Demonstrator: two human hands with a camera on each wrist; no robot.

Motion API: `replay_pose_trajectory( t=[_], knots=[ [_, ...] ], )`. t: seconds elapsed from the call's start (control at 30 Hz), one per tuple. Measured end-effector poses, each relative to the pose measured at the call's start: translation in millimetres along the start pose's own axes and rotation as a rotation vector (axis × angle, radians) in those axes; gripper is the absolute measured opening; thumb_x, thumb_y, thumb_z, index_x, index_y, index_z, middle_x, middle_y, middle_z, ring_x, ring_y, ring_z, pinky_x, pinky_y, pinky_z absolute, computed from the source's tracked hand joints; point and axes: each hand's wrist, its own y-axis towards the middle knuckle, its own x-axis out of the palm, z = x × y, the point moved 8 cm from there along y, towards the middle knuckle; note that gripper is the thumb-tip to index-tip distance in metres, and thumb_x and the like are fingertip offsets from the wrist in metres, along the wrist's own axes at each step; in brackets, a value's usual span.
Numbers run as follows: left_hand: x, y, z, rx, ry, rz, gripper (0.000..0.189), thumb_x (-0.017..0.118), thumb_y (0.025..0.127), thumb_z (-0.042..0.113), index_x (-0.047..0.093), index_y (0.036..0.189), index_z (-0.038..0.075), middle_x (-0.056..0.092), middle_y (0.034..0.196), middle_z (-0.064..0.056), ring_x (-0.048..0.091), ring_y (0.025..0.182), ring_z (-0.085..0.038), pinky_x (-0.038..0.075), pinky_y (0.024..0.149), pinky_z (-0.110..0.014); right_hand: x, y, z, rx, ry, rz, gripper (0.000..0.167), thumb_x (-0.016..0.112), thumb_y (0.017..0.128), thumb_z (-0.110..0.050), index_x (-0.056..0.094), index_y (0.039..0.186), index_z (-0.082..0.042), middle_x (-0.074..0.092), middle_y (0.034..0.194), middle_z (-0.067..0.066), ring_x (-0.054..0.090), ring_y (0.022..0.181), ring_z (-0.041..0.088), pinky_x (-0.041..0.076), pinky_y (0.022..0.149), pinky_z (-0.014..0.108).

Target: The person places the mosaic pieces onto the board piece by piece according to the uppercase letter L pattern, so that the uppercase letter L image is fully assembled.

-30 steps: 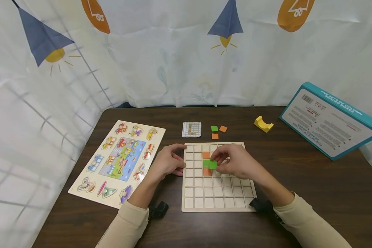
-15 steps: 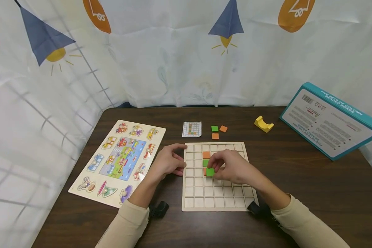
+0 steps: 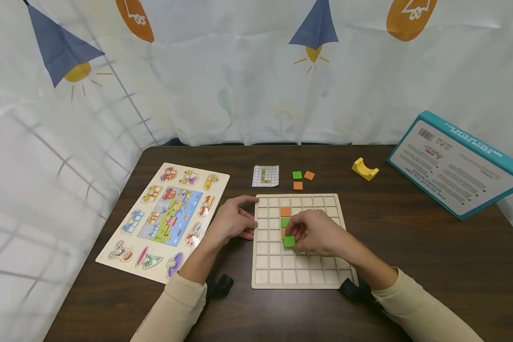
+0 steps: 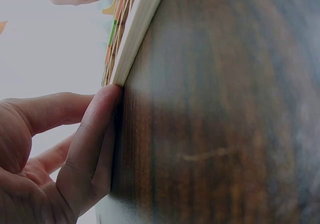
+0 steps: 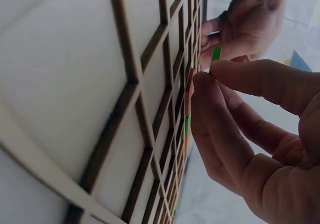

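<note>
A wooden grid board [image 3: 273, 275] lies flat on the dark table. In one of its columns sit an orange tile [image 3: 285, 211], a green tile [image 3: 285, 222] below it, and another orange tile partly hidden by fingers. My right hand [image 3: 318, 232] pinches a green square tile [image 3: 289, 242] between thumb and fingertip, just above the board; the right wrist view shows this held tile [image 5: 216, 54] edge-on, apart from the grid. My left hand [image 3: 232, 218] rests at the board's left edge. In the left wrist view its fingertips [image 4: 107, 96] touch the board's side.
Behind the board lie a small printed grid card [image 3: 265, 176], a loose green tile [image 3: 297, 175] and two orange tiles [image 3: 298, 185]. A yellow curved block [image 3: 365, 169] and a teal-edged box [image 3: 457, 166] stand to the right. A picture puzzle board [image 3: 162, 223] lies left.
My right hand has carried the green tile toward me, from beside the seated green tile to below the lower orange one. My left hand has stayed at the board's edge.
</note>
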Motion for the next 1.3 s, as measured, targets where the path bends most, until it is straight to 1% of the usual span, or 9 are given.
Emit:
replay_pose_trajectory(
  t=[0.3, 0.63, 1.03, 1.3],
  knots=[
    [0.2, 1.0, 1.4, 0.005, 0.000, -0.004, 0.066, 0.076, 0.083, -0.010, 0.062, 0.142, 0.017, 0.069, 0.091, -0.017, 0.071, 0.057, -0.020, 0.066, 0.055, -0.039, 2.0, 0.0, -0.3, 0.004, -0.015, -0.010, 0.026, 0.081, 0.073, 0.007, 0.075, 0.091, -0.010, 0.067, 0.079, 0.002, 0.060, 0.073, 0.013, 0.054, 0.065, 0.025],
    [0.5, 0.2, 0.7, 0.001, 0.001, -0.002, 0.066, 0.075, 0.083, -0.010, 0.062, 0.143, 0.016, 0.069, 0.092, -0.018, 0.071, 0.058, -0.021, 0.066, 0.055, -0.039, 9.5, -1.4, -1.0, 0.007, -0.009, -0.052, 0.026, 0.086, 0.075, 0.005, 0.075, 0.094, -0.010, 0.067, 0.082, 0.001, 0.059, 0.075, 0.012, 0.055, 0.066, 0.024],
    [0.7, -0.3, 0.9, 0.006, 0.005, 0.000, 0.065, 0.075, 0.083, -0.009, 0.061, 0.142, 0.015, 0.069, 0.092, -0.018, 0.071, 0.059, -0.022, 0.066, 0.054, -0.039, 10.4, -2.2, -1.6, 0.015, -0.009, -0.043, 0.027, 0.086, 0.074, 0.006, 0.074, 0.094, -0.009, 0.067, 0.082, 0.001, 0.059, 0.075, 0.013, 0.055, 0.066, 0.024],
    [0.7, -0.6, 1.0, 0.006, 0.012, -0.002, 0.066, 0.075, 0.084, -0.009, 0.062, 0.142, 0.017, 0.069, 0.093, -0.017, 0.071, 0.059, -0.021, 0.066, 0.055, -0.039, 10.9, -1.9, -1.4, 0.016, -0.009, -0.043, 0.026, 0.088, 0.075, 0.004, 0.075, 0.094, -0.009, 0.068, 0.083, 0.001, 0.059, 0.075, 0.013, 0.055, 0.066, 0.024]
  ],
)
